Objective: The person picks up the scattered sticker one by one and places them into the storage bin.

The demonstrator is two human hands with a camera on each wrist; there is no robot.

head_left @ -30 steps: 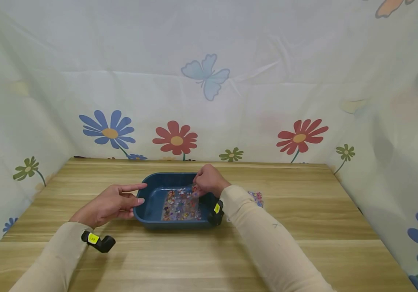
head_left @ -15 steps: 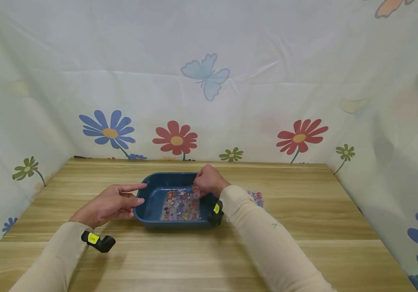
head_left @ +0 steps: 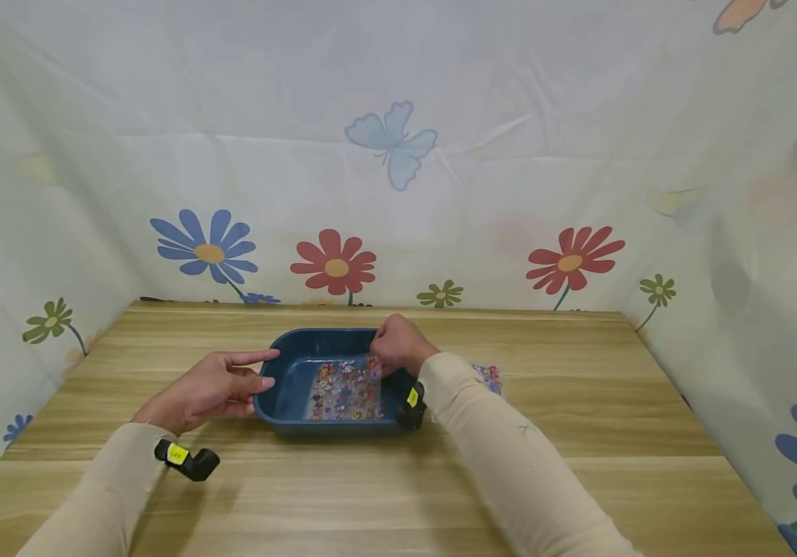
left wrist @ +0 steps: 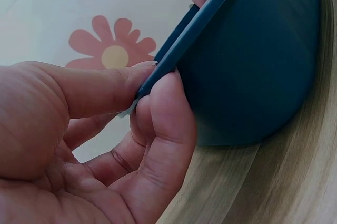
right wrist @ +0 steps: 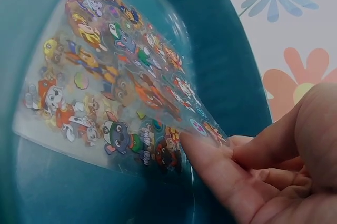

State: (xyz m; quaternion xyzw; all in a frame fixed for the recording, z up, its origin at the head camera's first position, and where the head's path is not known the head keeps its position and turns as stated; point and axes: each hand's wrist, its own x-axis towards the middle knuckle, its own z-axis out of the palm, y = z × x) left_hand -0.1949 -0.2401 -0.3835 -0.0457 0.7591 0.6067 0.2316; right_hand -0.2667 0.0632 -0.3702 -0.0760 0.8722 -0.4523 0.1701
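Observation:
A dark blue plastic tray with rounded corners stands on the table. My left hand pinches its left rim between thumb and fingers, as the left wrist view shows close up. Inside the tray lies a clear sticker sheet printed with small colourful cartoon dogs. My right hand reaches over the tray's right end and pinches the sheet's edge between thumb and fingers; in the right wrist view the sticker sheet slants up from the tray bottom towards those fingers. The right forearm and sleeve hide the tray's right end.
Another colourful sheet lies on the wooden table right of the tray, partly hidden by the right sleeve. A white curtain with printed flowers hangs behind the table and at both sides.

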